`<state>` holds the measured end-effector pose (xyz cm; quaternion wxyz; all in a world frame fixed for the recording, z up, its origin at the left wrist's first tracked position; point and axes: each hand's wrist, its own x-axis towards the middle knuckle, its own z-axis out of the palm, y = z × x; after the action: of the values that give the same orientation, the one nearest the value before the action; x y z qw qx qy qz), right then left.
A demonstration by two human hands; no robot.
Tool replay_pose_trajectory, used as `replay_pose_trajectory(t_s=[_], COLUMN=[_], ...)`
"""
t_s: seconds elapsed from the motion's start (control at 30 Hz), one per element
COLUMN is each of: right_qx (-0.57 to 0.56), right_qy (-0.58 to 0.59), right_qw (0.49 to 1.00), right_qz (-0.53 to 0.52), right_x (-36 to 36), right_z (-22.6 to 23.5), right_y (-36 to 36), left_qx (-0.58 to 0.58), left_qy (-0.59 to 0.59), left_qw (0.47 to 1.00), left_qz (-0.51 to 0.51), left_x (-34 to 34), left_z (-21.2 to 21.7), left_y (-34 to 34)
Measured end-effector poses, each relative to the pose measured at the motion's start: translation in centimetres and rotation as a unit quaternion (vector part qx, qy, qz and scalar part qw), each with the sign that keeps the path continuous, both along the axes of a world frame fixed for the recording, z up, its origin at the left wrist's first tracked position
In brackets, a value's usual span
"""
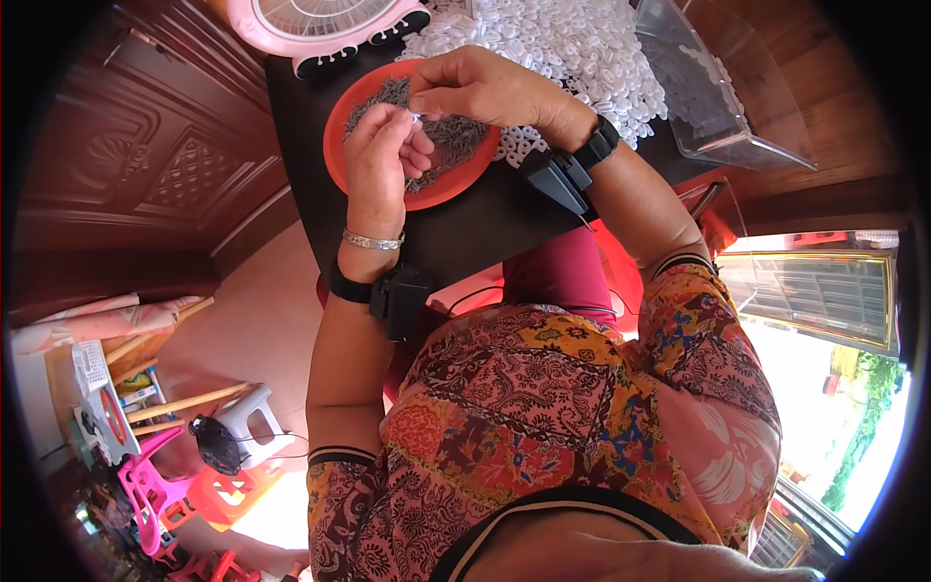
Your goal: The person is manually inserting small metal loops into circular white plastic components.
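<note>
My left hand [376, 147] is closed in a pinch over a round orange-red dish [335, 145], holding a small white plastic piece [416, 117]. From the right, my right hand [485, 92] reaches in with thumb and forefinger pinched just above that piece. Whatever sits between those right fingertips is too small to make out. Many small grey, screw-like pieces [456, 145] fill the dish beneath both hands. Behind my right hand spreads a large heap of small white plastic pieces [572, 44], some of them ring-shaped.
The dish stands on a dark table [475, 233]. A pink fan [325, 19] sits at its far left. On the right is a clear plastic bin [718, 107] with white pieces inside. A grey stool [254, 422] and a pink chair [145, 485] stand on the floor at lower left.
</note>
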<state>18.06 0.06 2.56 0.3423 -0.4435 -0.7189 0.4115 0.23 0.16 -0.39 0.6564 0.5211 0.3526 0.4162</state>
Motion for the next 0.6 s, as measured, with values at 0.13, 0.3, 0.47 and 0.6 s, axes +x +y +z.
replay_pose_trajectory(t_s=[0.13,0.3,0.47,0.6], right_qx=[-0.005,0.002,0.075,0.161], right_qy=[0.081,0.123,0.100,0.092], right_qw=[0.996,0.990,0.991,0.980], right_qz=[-0.028,-0.070,-0.056,-0.067], right_x=[-0.2,-1.2,-1.6,-1.2], right_z=[-1.0,-2.4,-2.2,-3.0], right_y=[0.2,0.1,-0.4,-0.1], left_qx=[0.018,0.004,-0.007,-0.008], left_qy=[0.000,-0.001,0.000,0.008], left_qw=[1.000,1.000,1.000,1.000], left_qz=[-0.010,-0.011,-0.002,0.004], left_x=[0.1,0.1,-0.2,-0.2], left_z=[0.1,0.0,0.2,0.3], left_y=[-0.2,-0.1,0.0,0.1])
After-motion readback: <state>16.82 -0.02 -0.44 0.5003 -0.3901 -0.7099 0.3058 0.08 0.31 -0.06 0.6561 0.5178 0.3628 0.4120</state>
